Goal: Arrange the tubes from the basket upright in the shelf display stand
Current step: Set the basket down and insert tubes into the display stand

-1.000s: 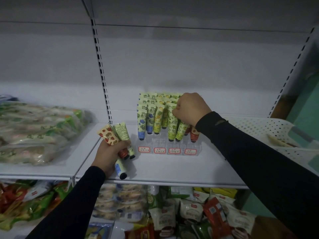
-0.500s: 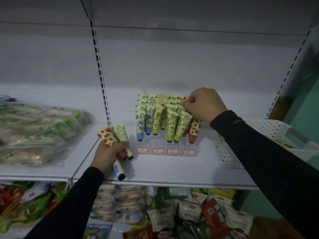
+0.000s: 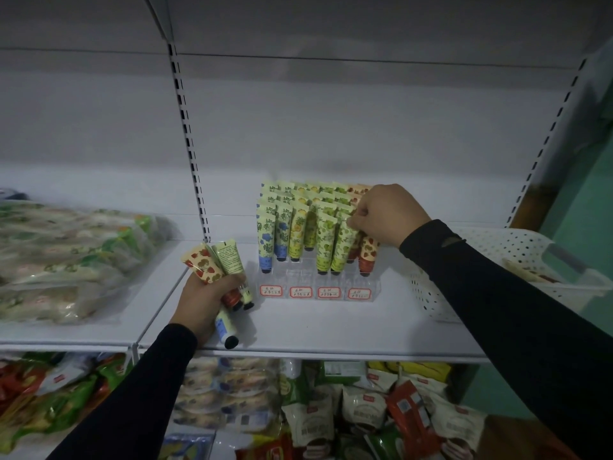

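A dim white shop shelf (image 3: pixel 331 330) carries a clear display stand (image 3: pixel 318 283) of upright tubes, with a perforated white basket (image 3: pixel 491 247) just beside it on the right. Over the last second the right hand (image 3: pixel 388 215) has shifted from the middle rows to the stand's right end, where its curled fingers now pinch the top of a green tube (image 3: pixel 341 247) standing in the front row. That tube looks nearly seated, so the step seems close to done. The left hand (image 3: pixel 207 295) still grips a bundle of spare tubes (image 3: pixel 220 260) resting on the shelf, so more placing remains.
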Available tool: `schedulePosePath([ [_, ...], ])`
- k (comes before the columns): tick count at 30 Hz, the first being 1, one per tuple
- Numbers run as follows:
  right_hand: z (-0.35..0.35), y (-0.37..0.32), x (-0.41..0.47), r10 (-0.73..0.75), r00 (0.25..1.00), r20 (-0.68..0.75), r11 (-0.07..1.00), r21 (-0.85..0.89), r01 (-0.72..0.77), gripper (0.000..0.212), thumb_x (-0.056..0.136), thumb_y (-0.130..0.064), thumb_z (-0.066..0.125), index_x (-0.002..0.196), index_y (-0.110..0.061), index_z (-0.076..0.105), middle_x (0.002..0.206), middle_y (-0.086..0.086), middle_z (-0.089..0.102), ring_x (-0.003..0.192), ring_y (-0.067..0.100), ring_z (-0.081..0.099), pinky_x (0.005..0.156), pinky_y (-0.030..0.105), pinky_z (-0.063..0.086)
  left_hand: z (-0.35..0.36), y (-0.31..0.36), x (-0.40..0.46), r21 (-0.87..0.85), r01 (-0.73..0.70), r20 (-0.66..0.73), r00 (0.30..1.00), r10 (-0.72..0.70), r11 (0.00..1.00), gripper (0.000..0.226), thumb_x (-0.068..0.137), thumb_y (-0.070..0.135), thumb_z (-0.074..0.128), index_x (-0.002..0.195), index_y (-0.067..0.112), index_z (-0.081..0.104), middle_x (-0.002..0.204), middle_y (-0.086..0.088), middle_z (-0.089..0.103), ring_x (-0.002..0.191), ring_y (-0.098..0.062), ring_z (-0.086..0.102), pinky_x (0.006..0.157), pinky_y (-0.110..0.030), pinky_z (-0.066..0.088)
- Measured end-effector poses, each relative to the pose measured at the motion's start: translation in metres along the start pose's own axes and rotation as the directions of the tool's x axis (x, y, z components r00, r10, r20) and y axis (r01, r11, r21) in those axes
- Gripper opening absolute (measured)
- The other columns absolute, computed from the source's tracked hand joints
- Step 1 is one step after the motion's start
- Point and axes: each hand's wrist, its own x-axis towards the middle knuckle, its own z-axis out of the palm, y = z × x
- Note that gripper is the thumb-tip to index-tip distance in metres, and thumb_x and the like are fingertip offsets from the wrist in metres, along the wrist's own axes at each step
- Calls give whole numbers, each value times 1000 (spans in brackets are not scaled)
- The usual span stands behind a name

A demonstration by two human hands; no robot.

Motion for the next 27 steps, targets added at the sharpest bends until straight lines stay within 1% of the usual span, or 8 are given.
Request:
schedulePosePath([
  [2, 2, -4, 1, 11, 1000, -19, 1000, -29, -11, 48, 92, -27, 61, 50, -11, 44, 48, 3, 42, 46, 17, 40, 51, 28, 35, 0, 0, 0, -1, 1, 0, 1000, -1, 1000, 14, 88, -4, 62, 93, 8, 66, 76, -6, 73, 63, -21, 70, 51, -30, 55],
  [7, 7, -10, 0, 38, 997, -61, 998, -56, -41, 40, 92, -26, 61, 57, -11, 50, 55, 1, 45, 56, 19, 46, 55, 27, 34, 2, 1, -1, -15, -4, -5, 1000, 3, 1000, 13, 88, -5, 62, 92, 6, 65, 76, -9, 70, 61, -21, 69, 50, -30, 55],
  [11, 8, -14, 3, -14, 999, -47, 999, -47, 11, 48, 93, -25, 60, 51, -13, 40, 53, 2, 39, 49, 13, 35, 51, 29, 28, 2, 0, -1, -16, -5, -5, 1000, 5, 1000, 14, 87, -5, 62, 90, 8, 65, 72, -6, 71, 61, -21, 69, 52, -32, 56],
  [13, 6, -13, 5, -49, 999, -21, 998, -37, 48, 46, 93, -25, 60, 53, -9, 44, 54, 5, 43, 49, 15, 36, 51, 29, 29, 1, 0, -1, -15, -1, -7, 1000, 1, 1000, 14, 87, -4, 63, 90, 9, 65, 73, -5, 72, 64, -22, 69, 55, -34, 57],
  [16, 5, -10, 5, -80, 997, -9, 996, -36, 79, 41, 94, -27, 61, 63, -1, 61, 59, 9, 51, 51, 19, 41, 57, 29, 33, 0, -1, 0, -10, -5, -5, 1000, 5, 1000, 13, 87, -4, 63, 91, 8, 65, 74, -6, 72, 65, -23, 69, 54, -34, 56],
  [20, 7, -4, 7, -82, 996, -19, 997, -14, 82, 37, 94, -32, 61, 74, -3, 71, 66, 6, 63, 57, 18, 52, 60, 29, 40, 2, -1, -1, -4, -11, -4, 1000, 11, 1000, 14, 86, -5, 63, 90, 8, 65, 74, -6, 72, 64, -22, 69, 55, -33, 56],
  [22, 8, -3, 8, -83, 996, -21, 997, -14, 82, 36, 94, -34, 60, 78, -5, 73, 73, 10, 69, 63, 21, 58, 61, 30, 44, 1, -1, -1, -6, -11, -6, 1000, 11, 1000, 14, 86, -6, 63, 89, 8, 65, 71, -4, 72, 62, -22, 69, 54, -33, 56],
  [27, 9, -3, 7, -97, 994, -43, 995, -31, 96, 38, 93, -35, 62, 77, -3, 73, 74, 12, 70, 66, 24, 63, 63, 31, 49, 1, 0, -1, -17, 1, 1, 1000, -1, 1000, 14, 87, -5, 62, 91, 9, 65, 73, -5, 72, 63, -22, 70, 52, -32, 56],
])
